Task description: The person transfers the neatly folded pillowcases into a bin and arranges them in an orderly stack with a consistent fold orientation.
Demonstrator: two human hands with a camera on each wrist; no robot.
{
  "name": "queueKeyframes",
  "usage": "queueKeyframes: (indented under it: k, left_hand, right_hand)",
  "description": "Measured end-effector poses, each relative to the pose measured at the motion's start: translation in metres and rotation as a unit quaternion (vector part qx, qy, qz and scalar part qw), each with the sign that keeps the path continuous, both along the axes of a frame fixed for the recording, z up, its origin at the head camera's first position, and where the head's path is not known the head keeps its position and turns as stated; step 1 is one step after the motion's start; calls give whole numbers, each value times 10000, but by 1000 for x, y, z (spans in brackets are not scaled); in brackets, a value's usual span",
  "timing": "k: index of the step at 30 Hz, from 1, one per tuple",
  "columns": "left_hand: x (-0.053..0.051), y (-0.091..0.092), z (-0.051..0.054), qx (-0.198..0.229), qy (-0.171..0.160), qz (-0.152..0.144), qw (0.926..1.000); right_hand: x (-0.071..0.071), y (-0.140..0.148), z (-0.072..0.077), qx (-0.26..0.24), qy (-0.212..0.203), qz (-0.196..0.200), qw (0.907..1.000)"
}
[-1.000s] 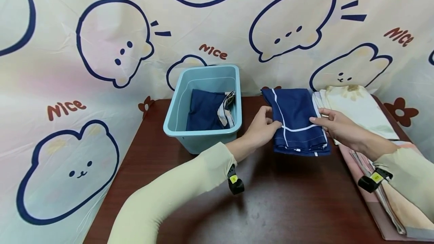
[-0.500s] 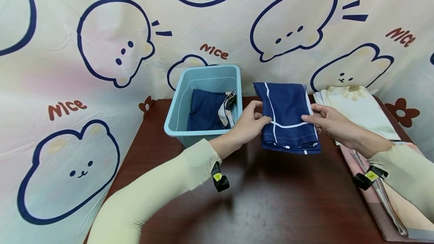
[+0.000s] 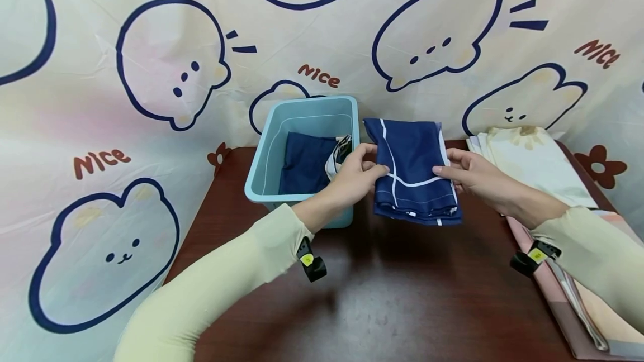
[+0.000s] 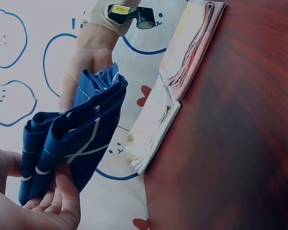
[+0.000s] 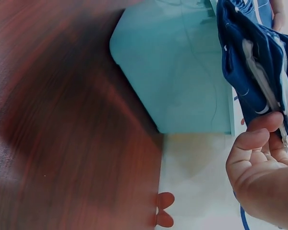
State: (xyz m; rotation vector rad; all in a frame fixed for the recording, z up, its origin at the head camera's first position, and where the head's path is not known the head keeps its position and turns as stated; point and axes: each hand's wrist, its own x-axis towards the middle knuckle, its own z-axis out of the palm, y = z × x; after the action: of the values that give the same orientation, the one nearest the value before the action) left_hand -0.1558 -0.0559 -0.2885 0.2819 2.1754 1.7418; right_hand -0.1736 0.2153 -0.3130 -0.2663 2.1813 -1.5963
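Note:
Between both hands a folded navy cloth (image 3: 415,149) with white lines is held up above the table, to the right of a light blue bin (image 3: 255,175). My left hand (image 3: 354,175) pinches its left edge, thumb on the near face and fingers behind. On the opposite edge, my right hand (image 3: 478,180) pinches in the same way. The left wrist view shows the thick layered folds of the navy cloth (image 4: 81,124). Inside the bin lie another navy cloth (image 3: 307,163) and a black-and-white patterned cloth (image 3: 334,161), partly hidden by the left hand.
Folded white cloths (image 3: 538,166) with a flower print lie at the back right of the dark red table (image 3: 382,306). Nearer, a folded pink and peach cloth (image 3: 563,295) runs along the right edge. A printed curtain (image 3: 322,38) hangs right behind the table.
Both hands have moved left, and slightly up, with the folded navy cloth, bringing it closer to the bin. The bin and the cloths on the right have stayed put.

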Motion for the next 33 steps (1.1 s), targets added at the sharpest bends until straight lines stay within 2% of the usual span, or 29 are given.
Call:
queueKeyframes:
  k: [12, 17, 24, 33]
  left_hand:
    - [-4, -22, 13, -367, -189, 21, 9991]
    - [-3, -33, 14, -531, -147, 112, 9984]
    - [-2, -41, 15, -380, -187, 131, 9990]
    - [-1, -49, 14, -488, -167, 189, 9985]
  right_hand:
    - [0, -16, 10, 38, 21, 90, 10000]
    - [0, -24, 11, -37, -3, 114, 9999]
    - [-1, -32, 11, -137, -27, 168, 9998]
    - [1, -40, 10, -145, 12, 197, 9997]
